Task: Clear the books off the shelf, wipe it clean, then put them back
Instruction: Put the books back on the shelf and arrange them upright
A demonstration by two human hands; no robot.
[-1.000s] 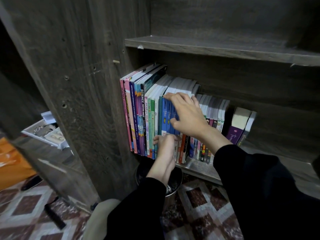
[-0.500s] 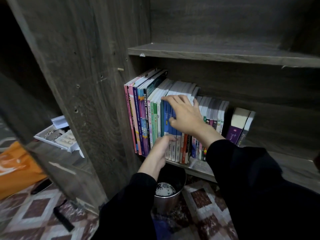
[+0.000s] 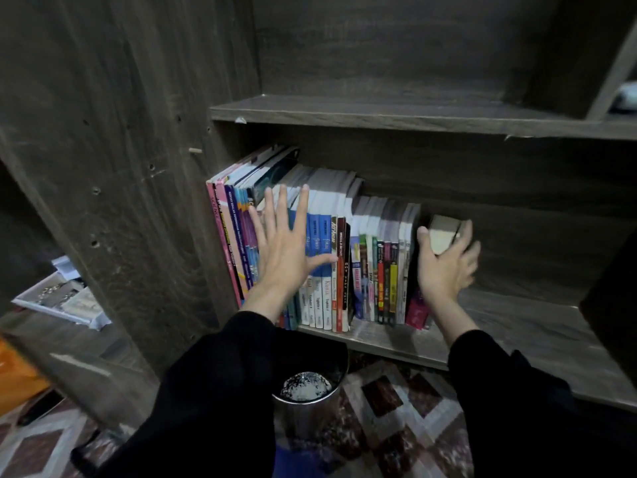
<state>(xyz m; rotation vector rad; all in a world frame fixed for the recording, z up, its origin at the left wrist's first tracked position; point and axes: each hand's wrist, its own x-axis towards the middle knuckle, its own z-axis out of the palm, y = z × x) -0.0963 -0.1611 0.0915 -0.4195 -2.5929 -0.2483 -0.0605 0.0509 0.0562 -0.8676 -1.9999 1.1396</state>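
One end book (image 3: 444,232), newly gripped, right hand (image 3: 443,267)

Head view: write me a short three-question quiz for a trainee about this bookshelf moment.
1. True or false: the left hand is open, fingers spread, in front of the book spines.
2. What does the right hand grip? A) the thick book at the row's right end B) a cloth C) a pen
3. What stands on the floor below the shelf?
Key: 1 true; 2 A; 3 a metal bin.
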